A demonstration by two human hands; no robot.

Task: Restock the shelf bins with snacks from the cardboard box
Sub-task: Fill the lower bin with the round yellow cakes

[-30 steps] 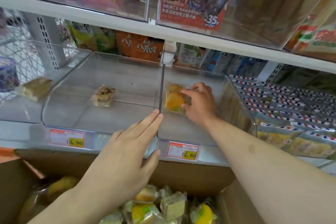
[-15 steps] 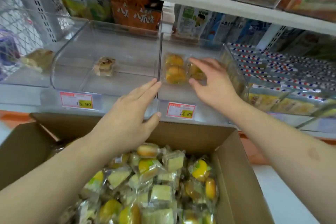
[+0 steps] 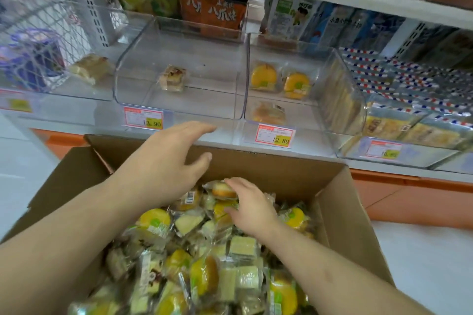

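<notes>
Over the box (image 3: 340,202), our right hand (image 3: 252,208) has come back from the right bin (image 3: 343,100), where it was setting a yellow cake half a second ago; its fingers now curl onto a wrapped cake (image 3: 224,190) atop the pile, grip not yet closed. Our left hand (image 3: 163,163) hovers open above the box's far edge, holding nothing. Three cakes (image 3: 263,77) lie in the right bin, one pastry (image 3: 172,78) in the middle bin (image 3: 179,110); we judge another pick is starting, restocking barely begun
</notes>
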